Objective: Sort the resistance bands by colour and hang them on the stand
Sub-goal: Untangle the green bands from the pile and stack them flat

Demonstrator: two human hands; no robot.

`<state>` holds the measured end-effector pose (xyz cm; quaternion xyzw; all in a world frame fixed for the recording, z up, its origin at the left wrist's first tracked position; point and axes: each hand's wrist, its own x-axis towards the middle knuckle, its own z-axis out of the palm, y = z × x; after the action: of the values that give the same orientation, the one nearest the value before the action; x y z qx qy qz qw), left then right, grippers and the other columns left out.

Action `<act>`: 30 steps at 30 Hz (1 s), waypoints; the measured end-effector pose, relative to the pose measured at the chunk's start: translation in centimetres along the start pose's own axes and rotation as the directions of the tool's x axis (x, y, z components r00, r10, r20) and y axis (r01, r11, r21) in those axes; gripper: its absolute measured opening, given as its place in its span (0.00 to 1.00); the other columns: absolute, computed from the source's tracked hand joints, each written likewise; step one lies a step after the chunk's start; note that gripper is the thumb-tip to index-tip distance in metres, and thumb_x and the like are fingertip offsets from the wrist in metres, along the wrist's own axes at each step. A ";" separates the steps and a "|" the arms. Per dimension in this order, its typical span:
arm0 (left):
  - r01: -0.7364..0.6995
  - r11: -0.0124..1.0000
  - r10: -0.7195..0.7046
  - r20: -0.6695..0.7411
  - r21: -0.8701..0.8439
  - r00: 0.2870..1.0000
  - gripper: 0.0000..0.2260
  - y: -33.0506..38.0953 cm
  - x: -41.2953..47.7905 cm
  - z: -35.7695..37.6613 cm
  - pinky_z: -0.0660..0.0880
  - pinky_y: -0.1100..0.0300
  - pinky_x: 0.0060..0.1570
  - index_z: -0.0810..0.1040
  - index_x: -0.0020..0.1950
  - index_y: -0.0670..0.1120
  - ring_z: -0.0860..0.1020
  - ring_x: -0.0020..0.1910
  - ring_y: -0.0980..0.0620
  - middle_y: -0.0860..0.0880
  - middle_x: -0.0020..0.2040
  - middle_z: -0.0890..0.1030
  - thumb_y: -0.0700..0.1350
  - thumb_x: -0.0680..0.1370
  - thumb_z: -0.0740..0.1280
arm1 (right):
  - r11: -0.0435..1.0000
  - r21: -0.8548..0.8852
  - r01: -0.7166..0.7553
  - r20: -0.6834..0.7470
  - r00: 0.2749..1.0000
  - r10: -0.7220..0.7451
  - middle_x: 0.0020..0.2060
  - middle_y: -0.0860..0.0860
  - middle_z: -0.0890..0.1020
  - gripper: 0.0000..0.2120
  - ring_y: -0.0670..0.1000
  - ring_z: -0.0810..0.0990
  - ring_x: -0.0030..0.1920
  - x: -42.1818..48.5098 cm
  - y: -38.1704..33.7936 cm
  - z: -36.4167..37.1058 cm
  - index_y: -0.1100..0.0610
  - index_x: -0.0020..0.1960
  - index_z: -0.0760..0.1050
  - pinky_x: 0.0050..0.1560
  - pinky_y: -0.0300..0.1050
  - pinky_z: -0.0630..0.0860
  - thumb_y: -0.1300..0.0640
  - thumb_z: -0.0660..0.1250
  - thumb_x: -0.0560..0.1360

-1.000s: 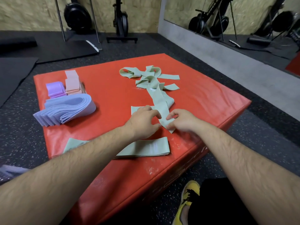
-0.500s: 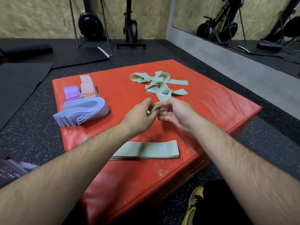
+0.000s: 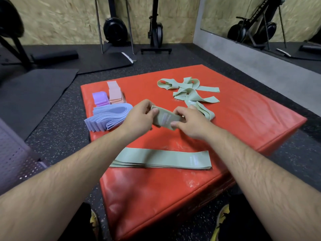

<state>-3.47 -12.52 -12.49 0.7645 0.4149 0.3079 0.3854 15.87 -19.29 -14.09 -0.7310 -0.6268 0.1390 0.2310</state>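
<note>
Both hands pinch one green band (image 3: 165, 118) above the red box (image 3: 243, 119) — left hand (image 3: 139, 117) at its left end, right hand (image 3: 189, 121) at its right. Green stack (image 3: 161, 160) lies nearer; tangled green bands (image 3: 188, 92) beyond — lilac stack (image 3: 108, 117) left.

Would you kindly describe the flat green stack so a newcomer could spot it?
Find the red mat. Along its near edge lies the flat stack of green bands. Unlike the tangled green bands farther back, these lie straight and aligned.
</note>
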 end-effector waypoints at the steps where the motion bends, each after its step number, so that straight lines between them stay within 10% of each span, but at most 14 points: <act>1: 0.004 1.000 -0.005 -0.019 -0.007 1.000 0.07 -0.1 0.0 -0.6 0.81 0.48 0.35 0.72 0.45 0.46 0.83 0.37 0.42 0.41 0.43 0.83 0.46 0.82 0.63 | 0.999 -0.043 -0.023 0.016 1.000 0.023 0.46 0.46 0.68 0.08 0.52 0.73 0.51 0.0 0.3 0.1 0.40 0.47 0.72 0.58 0.49 0.71 0.46 0.72 0.74; 5: 0.021 1.000 -0.023 -0.095 -0.020 0.995 0.06 -0.3 -0.3 -2.7 0.75 0.63 0.27 0.73 0.46 0.44 0.78 0.26 0.57 0.45 0.40 0.82 0.43 0.82 0.63 | 0.991 -0.122 -0.056 0.009 0.998 0.057 0.46 0.47 0.68 0.08 0.55 0.70 0.56 -0.3 1.5 0.0 0.38 0.46 0.71 0.62 0.52 0.69 0.43 0.71 0.75; 10: 0.083 0.995 -0.091 -0.129 -0.062 0.987 0.08 -1.3 -0.8 -4.8 0.78 0.51 0.35 0.72 0.43 0.47 0.83 0.36 0.41 0.40 0.44 0.84 0.45 0.82 0.64 | 0.969 -0.235 -0.070 0.021 0.997 0.077 0.46 0.47 0.71 0.08 0.54 0.67 0.59 -0.7 3.6 -0.8 0.37 0.43 0.71 0.62 0.52 0.63 0.38 0.69 0.73; 15: 0.127 0.981 -0.152 -0.179 -0.145 0.972 0.06 -1.6 -1.6 -6.0 0.71 0.66 0.22 0.71 0.46 0.44 0.81 0.26 0.53 0.40 0.42 0.83 0.41 0.83 0.62 | 0.961 -0.254 -0.105 -0.007 0.994 0.107 0.44 0.46 0.71 0.06 0.48 0.62 0.54 -2.3 4.6 -2.3 0.43 0.46 0.74 0.58 0.46 0.58 0.45 0.71 0.76; 24: 0.175 0.970 -0.202 -0.165 -0.167 0.965 0.09 -3.4 -3.7 -7.5 0.82 0.53 0.35 0.76 0.47 0.39 0.85 0.36 0.42 0.40 0.40 0.84 0.44 0.83 0.64 | 0.966 0.209 -0.153 0.021 0.988 0.152 0.38 0.49 0.83 0.03 0.43 0.79 0.37 -5.8 5.5 -4.9 0.52 0.47 0.80 0.45 0.45 0.75 0.58 0.73 0.76; 30: 0.176 0.974 -0.156 -0.142 0.141 0.978 0.10 -5.1 -5.6 -7.6 0.80 0.50 0.39 0.80 0.42 0.41 0.76 0.32 0.47 0.46 0.38 0.79 0.46 0.78 0.70 | 0.950 0.232 -0.211 0.159 0.971 0.176 0.37 0.51 0.84 0.02 0.42 0.81 0.33 -8.1 4.8 -5.1 0.59 0.48 0.82 0.34 0.37 0.74 0.61 0.71 0.77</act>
<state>-14.13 -12.99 -13.70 0.7327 0.5240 0.2910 0.3224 21.10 -28.61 -12.89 -0.7433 -0.5441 0.2877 0.2620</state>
